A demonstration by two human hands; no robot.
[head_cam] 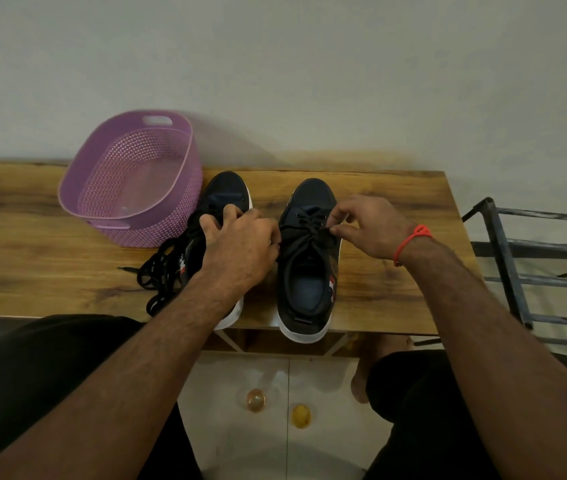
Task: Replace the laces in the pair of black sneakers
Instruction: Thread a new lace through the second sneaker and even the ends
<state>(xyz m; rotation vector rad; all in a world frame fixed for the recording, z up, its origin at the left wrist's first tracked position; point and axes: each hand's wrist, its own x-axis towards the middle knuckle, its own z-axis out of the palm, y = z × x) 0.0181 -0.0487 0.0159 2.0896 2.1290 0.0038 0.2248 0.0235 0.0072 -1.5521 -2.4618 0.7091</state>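
The right sneaker (309,258) is sitting at the table's (396,271) near edge, heel overhanging. The right hand (372,226) is reaching in from the right, pinching its black lace (313,230) over the eyelets. The left hand (240,244) is lying curled over the left sneaker (226,195), gripping the lace's other side. Loose laces (161,271) are trailing beside a purple basket (129,181).
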